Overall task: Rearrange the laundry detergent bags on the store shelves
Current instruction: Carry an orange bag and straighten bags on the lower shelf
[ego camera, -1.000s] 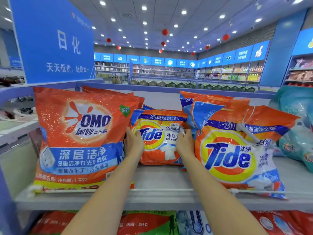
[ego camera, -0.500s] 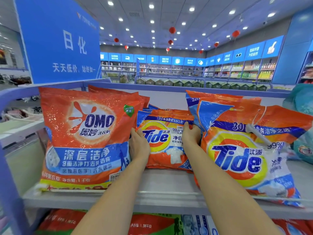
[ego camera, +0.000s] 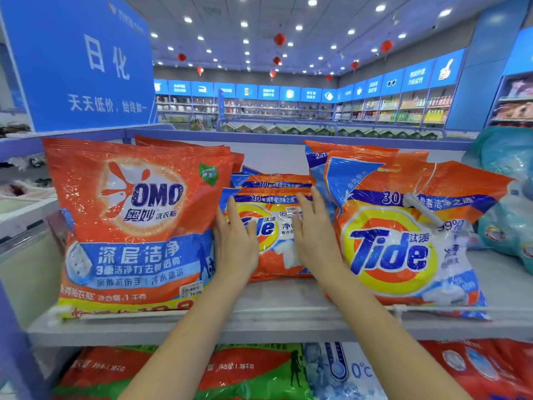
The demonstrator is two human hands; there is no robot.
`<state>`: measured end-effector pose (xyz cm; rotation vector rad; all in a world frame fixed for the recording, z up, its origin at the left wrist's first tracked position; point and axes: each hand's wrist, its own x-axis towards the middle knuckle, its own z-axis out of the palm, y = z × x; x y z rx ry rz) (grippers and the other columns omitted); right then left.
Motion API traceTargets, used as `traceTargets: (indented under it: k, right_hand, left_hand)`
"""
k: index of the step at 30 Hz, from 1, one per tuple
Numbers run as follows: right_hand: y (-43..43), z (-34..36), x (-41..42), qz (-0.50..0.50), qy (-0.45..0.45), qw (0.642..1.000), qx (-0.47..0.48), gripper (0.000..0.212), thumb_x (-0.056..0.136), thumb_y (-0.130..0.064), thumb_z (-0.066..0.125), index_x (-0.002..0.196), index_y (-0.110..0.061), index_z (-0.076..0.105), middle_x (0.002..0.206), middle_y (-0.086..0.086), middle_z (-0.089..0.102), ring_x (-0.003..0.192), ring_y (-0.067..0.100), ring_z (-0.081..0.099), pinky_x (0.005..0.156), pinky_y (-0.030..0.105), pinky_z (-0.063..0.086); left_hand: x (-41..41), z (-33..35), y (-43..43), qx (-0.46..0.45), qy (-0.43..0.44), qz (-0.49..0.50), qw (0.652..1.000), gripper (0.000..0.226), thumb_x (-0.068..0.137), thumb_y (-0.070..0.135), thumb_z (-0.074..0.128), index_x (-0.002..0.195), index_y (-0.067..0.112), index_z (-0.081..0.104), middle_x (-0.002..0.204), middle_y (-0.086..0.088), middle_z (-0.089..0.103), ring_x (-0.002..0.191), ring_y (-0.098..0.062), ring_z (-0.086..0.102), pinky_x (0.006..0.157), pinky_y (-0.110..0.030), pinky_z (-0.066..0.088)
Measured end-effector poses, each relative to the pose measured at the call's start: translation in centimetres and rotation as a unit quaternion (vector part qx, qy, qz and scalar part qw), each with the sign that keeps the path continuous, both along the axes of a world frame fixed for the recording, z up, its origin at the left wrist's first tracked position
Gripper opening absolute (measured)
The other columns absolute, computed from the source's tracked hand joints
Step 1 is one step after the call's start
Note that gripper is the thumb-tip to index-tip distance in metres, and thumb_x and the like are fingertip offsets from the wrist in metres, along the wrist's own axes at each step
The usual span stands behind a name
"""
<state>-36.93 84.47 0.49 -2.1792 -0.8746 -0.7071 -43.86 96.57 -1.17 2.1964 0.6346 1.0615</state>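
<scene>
One head-worn view looks forward and slightly down, close on the shelf (ego camera: 274, 321) mid-frame, the store aisles seemingly far off in the upper frame.

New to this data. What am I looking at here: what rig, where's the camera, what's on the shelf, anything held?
There is no robot: a person works with two bare hands, and the single picture comes from a wide-angle camera worn on the head, looking forward and down, so the arms enter from the bottom.

The surface is a grey store shelf. On it, from left to right, stand a big OMO bag, a stack of small Tide bags set further back, and a big Tide bag. More bags lie on the shelf below.

The left hand and right hand lie flat, fingers spread, on the front of the small Tide bags. Neither has a closed grip, so nothing is actually held.
</scene>
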Motion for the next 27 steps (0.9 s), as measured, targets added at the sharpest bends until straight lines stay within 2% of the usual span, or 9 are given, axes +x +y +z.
traceTargets:
  k: [3,6,11,14,17,19,21,24,27]
  right_hand:
    - [-0.6,-2.4,-2.4,-0.021,0.078,0.989,-0.127,0.063,0.098,-0.023,0.043,0.15,-0.013,0.009,0.158,0.013,0.001,0.144,0.029,0.01,0.113,0.038,0.023]
    - [-0.6,-3.7,-3.3,-0.053,0.146,0.969,-0.194,0.069,0.1,-0.03,0.039,0.15,-0.013,-0.006,0.157,0.017,-0.006,0.145,0.031,0.004,0.113,0.039,0.02]
    - [0.0,-3.3,-3.3,-0.079,0.17,0.958,-0.215,0.073,0.099,-0.036,0.041,0.15,-0.014,-0.008,0.157,0.02,-0.004,0.145,0.033,0.006,0.113,0.04,0.02]
    - [-0.2,-3.0,-3.6,-0.068,0.177,0.964,-0.186,0.075,0.098,-0.032,0.046,0.15,-0.014,-0.004,0.157,0.019,-0.001,0.145,0.033,0.007,0.114,0.039,0.017]
    - [-1.3,-2.3,-4.6,-0.021,0.146,0.983,-0.109,0.071,0.097,-0.022,0.048,0.151,-0.012,0.003,0.158,0.014,0.006,0.146,0.027,0.008,0.115,0.035,0.016]
    - [-2.8,-1.7,-6.0,0.006,0.116,0.993,-0.034,0.064,0.097,-0.016,0.049,0.15,-0.012,0.014,0.156,0.008,0.018,0.144,0.022,0.016,0.116,0.032,0.019]
    - [-5.1,-1.2,-7.6,0.011,0.083,0.996,0.027,0.054,0.096,-0.015,0.051,0.145,-0.012,0.029,0.151,0.005,0.031,0.141,0.018,0.025,0.115,0.03,0.022]
    - [-10.0,-0.8,-9.9,-0.001,0.039,0.995,0.09,0.037,0.095,-0.012,0.052,0.131,-0.014,0.05,0.133,0.001,0.052,0.125,0.008,0.044,0.102,0.021,0.035]
    - [-16.1,-0.9,-12.4,-0.001,0.072,0.983,0.172,0.021,0.096,-0.017,0.05,0.113,-0.026,0.059,0.109,-0.012,0.065,0.101,-0.003,0.057,0.083,0.01,0.042]
  left_hand:
    - [-0.7,-1.5,-0.5,0.016,0.083,-0.047,0.995,0.075,0.098,0.037,0.045,0.152,0.012,0.0,0.159,-0.012,-0.014,0.147,-0.026,-0.012,0.118,-0.038,-0.003]
    - [-0.2,-2.2,-0.1,-0.019,0.186,-0.077,0.979,0.081,0.097,0.047,0.039,0.15,0.01,-0.01,0.159,-0.012,-0.016,0.146,-0.023,-0.016,0.118,-0.038,-0.005]
    - [0.7,-1.5,0.6,-0.064,0.188,-0.087,0.976,0.08,0.098,0.05,0.034,0.15,0.009,-0.009,0.16,-0.008,-0.012,0.147,-0.02,-0.011,0.119,-0.036,-0.002]
    - [0.4,-1.4,0.6,-0.078,0.149,-0.099,0.981,0.078,0.098,0.049,0.036,0.152,0.012,-0.006,0.161,-0.007,-0.009,0.147,-0.021,-0.009,0.119,-0.037,-0.002]
    - [-0.7,-1.1,0.7,-0.074,0.075,-0.141,0.984,0.072,0.098,0.043,0.041,0.153,0.02,0.001,0.161,-0.003,-0.005,0.147,-0.019,-0.007,0.119,-0.039,0.0]
    - [-1.6,-0.6,0.4,-0.051,0.032,-0.178,0.982,0.066,0.098,0.04,0.043,0.152,0.02,0.011,0.161,-0.002,0.006,0.148,-0.017,0.002,0.12,-0.042,0.008]
    - [-2.6,0.0,-0.2,-0.067,-0.01,-0.214,0.975,0.06,0.097,0.037,0.047,0.15,0.02,0.025,0.158,-0.001,0.022,0.144,-0.017,0.018,0.117,-0.044,0.02]
    - [-4.2,1.1,-1.4,-0.109,-0.066,-0.263,0.956,0.038,0.096,0.033,0.051,0.133,0.025,0.047,0.141,0.005,0.046,0.13,-0.015,0.042,0.107,-0.039,0.035]
    - [-6.1,1.8,-3.3,-0.133,-0.116,-0.331,0.927,0.016,0.088,0.034,0.056,0.102,0.031,0.063,0.104,0.017,0.064,0.1,-0.008,0.062,0.09,-0.033,0.047]
